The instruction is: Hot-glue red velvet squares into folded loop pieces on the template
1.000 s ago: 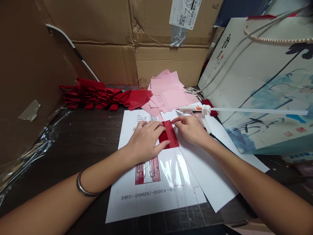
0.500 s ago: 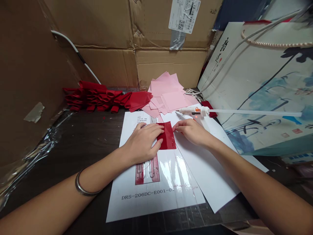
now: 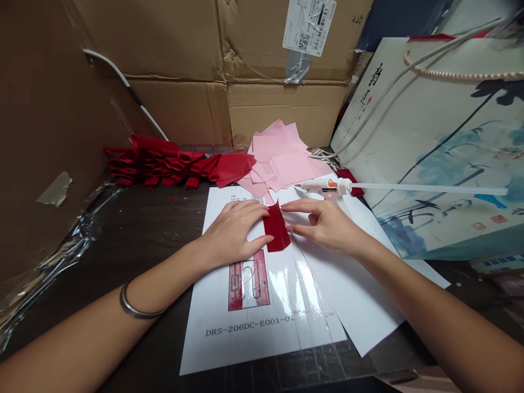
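A small red fabric piece lies on a printed sheet, its right side folded over toward the left. My left hand holds down its left edge, fingers at the top corner and thumb lower down. At the right edge, my right hand grips the fold with fingers above and thumb below. Just behind my right hand rests a white glue gun, a long glue stick poking out of its back. The printed picture on the sheet shows a pink rectangle with looped lines.
A pile of red folded pieces lies at the back left, beside a fanned stack of pink squares. Cardboard boxes wall the back and left. A white paper bag leans at the right, with a cable crossing it.
The right side of the red fabric piece has been folded over to the left, making it narrower. My right fingers have spread along that edge, and my left hand has shifted slightly.
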Action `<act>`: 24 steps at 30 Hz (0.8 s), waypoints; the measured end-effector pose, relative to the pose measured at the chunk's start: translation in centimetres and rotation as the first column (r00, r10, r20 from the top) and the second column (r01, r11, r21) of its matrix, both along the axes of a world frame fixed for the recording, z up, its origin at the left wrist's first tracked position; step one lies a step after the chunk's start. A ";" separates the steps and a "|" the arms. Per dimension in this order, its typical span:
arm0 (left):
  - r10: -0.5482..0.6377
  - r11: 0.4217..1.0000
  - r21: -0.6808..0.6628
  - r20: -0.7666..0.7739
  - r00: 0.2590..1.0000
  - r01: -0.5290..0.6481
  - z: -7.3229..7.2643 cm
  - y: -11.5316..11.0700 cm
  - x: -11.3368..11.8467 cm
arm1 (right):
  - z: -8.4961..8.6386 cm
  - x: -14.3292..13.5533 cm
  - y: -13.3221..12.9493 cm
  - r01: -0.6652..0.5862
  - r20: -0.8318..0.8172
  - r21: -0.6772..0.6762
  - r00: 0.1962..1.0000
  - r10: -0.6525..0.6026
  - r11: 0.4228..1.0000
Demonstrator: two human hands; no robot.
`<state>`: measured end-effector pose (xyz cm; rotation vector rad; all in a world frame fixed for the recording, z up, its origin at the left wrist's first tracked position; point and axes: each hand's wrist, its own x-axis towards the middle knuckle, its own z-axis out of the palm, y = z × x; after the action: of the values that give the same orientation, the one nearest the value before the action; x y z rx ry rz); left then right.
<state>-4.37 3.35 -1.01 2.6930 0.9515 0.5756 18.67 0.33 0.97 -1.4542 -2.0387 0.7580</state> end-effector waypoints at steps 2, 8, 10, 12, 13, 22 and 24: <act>0.009 1.000 -0.002 0.005 1.000 -0.009 0.0 0.0 0.0 | 0.1 0.0 -0.1 -0.017 0.000 -0.027 1.000 0.017 0.999; 0.033 0.999 0.005 0.025 0.999 -0.033 -0.1 0.1 -0.2 | 0.2 -0.1 -0.3 -0.100 0.018 0.006 0.995 0.100 0.995; 0.047 0.999 0.006 0.022 0.999 -0.048 -0.1 0.2 -0.3 | 0.0 -0.2 -0.4 -0.113 0.027 0.010 0.993 0.112 0.994; 0.060 0.998 0.010 0.013 0.998 -0.060 -0.1 0.1 -0.3 | -0.1 -0.4 -0.4 -0.124 0.030 0.008 0.992 0.123 0.992; 0.065 0.998 0.013 0.008 0.998 -0.065 0.0 0.0 -0.4 | -0.2 -0.4 -0.4 -0.129 0.032 0.011 0.991 0.128 0.992; 0.084 0.996 0.015 0.001 0.996 -0.084 0.0 -0.3 -0.5 | -0.4 -0.7 -0.4 -0.172 0.091 0.028 0.981 0.169 0.985; 0.096 0.995 0.014 -0.005 0.995 -0.096 0.0 -0.3 -0.5 | -0.4 -0.6 -0.4 -0.181 0.100 0.042 0.979 0.177 0.983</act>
<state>-4.86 3.02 -1.01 2.6744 1.0879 0.5953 18.02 -0.08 0.55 -1.3148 -2.2690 0.7138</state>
